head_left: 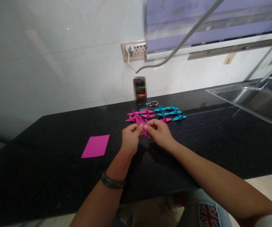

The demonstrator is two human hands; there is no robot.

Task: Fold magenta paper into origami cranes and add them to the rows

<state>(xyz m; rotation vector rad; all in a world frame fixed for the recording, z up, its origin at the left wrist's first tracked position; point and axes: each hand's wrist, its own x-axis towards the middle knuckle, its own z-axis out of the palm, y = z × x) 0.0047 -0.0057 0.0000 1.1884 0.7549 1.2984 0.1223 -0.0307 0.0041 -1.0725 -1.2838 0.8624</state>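
Observation:
Between my two hands is a pink origami crane [139, 121], raised above the dark counter. My left hand [130, 138] pinches its left side between thumb and fingers. From the right, my right hand [159, 132] grips the same folded paper near its middle. Just beyond my hands stand several finished pink paper cranes [147, 111], partly hidden behind the held one. Several blue paper cranes [175, 112] sit to their right. A flat square of pink paper [96, 146] lies on the counter left of my left hand.
A blurred-out dark phone-like object [140, 89] leans against the white wall, a beaded bracelet [152, 103] in front of it. A cable runs from the wall socket [136, 51] up to the right. The sink [235, 101] is set into the counter [62, 135] at right.

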